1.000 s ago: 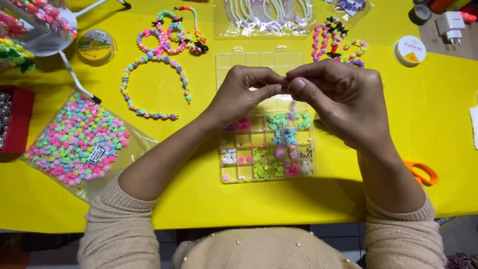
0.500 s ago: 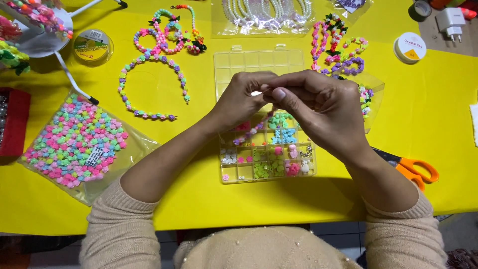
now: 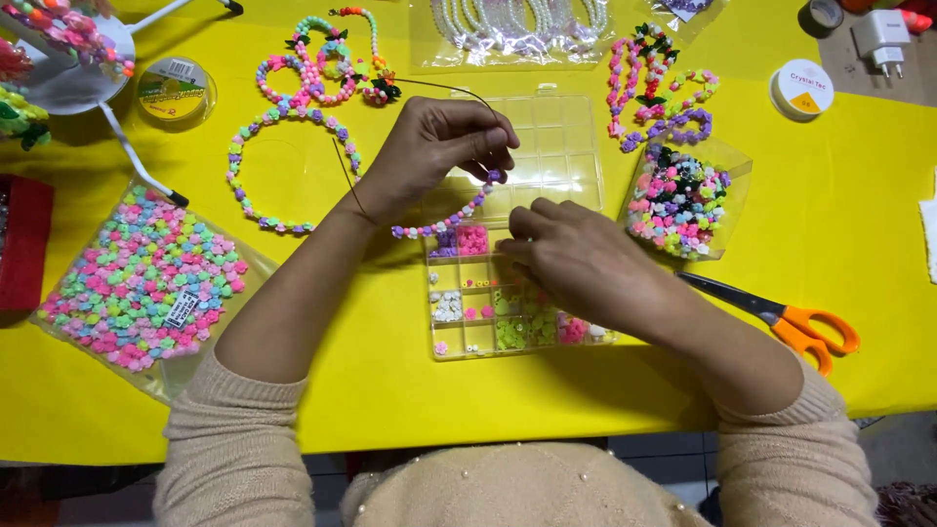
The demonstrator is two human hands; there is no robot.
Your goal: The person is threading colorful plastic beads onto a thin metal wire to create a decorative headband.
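My left hand [image 3: 439,146] is raised over the clear compartment box [image 3: 547,146], pinching a thin cord with a strand of pastel beads [image 3: 444,222] hanging down to the left. My right hand [image 3: 576,259] lies lower, fingers curled down into the box's compartments of pink, purple and green beads [image 3: 512,332]. Whether its fingertips hold a bead is hidden. The two hands are apart.
A bag of pastel flower beads [image 3: 142,278] lies at the left, and a small open bag of mixed beads [image 3: 678,200] at the right. Orange-handled scissors [image 3: 781,317] rest right of my arm. Finished bead strands [image 3: 293,166], cord spools [image 3: 174,90] and a charger [image 3: 883,39] lie further back.
My hands were joined together above the box; now they have separated. The right hand dropped into the bead compartments, and the left stayed up with the beaded cord.
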